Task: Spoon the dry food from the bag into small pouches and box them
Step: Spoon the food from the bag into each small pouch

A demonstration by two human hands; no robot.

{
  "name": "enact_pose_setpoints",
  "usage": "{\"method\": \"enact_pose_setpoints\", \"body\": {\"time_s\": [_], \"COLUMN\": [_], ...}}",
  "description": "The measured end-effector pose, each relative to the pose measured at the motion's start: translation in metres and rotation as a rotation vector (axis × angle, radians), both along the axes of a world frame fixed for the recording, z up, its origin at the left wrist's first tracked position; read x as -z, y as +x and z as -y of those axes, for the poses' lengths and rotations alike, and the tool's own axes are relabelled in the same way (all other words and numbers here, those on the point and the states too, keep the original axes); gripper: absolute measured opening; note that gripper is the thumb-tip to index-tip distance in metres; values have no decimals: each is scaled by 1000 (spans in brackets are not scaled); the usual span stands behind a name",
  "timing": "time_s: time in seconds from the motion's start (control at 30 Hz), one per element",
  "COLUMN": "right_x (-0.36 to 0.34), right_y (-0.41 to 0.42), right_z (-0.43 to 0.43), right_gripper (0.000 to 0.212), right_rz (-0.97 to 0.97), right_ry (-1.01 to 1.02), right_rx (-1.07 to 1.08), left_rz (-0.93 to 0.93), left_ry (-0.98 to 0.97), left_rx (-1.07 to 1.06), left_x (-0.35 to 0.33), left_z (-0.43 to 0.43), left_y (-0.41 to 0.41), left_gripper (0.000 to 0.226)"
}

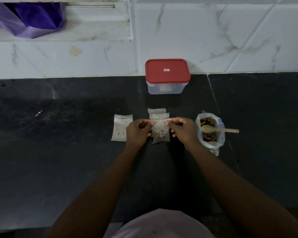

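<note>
Head view: the left hand (138, 130) and right hand (182, 129) each pinch a top corner of a pouch (160, 135), stretched between them. It seems to hold a little food, though the plastic is cloudy. Spare pouches (157, 112) lie just beyond at 12 o'clock, with the lidded box (167, 76) farther on. A flat pouch (121, 127) lies at 9. The bag (211, 143) stands at 3, a spoon (218, 130) resting across it.
</note>
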State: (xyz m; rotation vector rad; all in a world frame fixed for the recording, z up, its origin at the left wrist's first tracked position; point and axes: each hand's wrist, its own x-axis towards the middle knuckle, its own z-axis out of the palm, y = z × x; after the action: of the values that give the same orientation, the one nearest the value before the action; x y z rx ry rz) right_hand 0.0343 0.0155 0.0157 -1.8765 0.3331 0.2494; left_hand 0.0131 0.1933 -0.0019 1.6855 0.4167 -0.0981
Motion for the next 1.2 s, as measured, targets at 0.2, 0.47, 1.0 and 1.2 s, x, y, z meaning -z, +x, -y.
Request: {"method": "enact_pose_setpoints", "body": {"time_s": [0.2, 0.47, 1.0, 1.2], "right_x": [-1, -5, -20, -12], "right_y": [0, 3, -25, -15], "right_z": [-1, 0, -94, -127], "right_gripper": [15, 26, 30, 38], "right_rz": [-34, -5, -45, -140], "right_ry": [126, 71, -61, -194], "right_rx": [35, 42, -350, -374], "left_rz": [-3, -37, -64, -215], "left_ry": [13, 7, 557, 511], "left_rx": [5, -30, -162, -106], "left_x": [0, -4, 3, 14], "left_z": [0, -3, -73, -88], "left_y": [1, -1, -22, -22], "left_gripper": [6, 9, 45, 50]}}
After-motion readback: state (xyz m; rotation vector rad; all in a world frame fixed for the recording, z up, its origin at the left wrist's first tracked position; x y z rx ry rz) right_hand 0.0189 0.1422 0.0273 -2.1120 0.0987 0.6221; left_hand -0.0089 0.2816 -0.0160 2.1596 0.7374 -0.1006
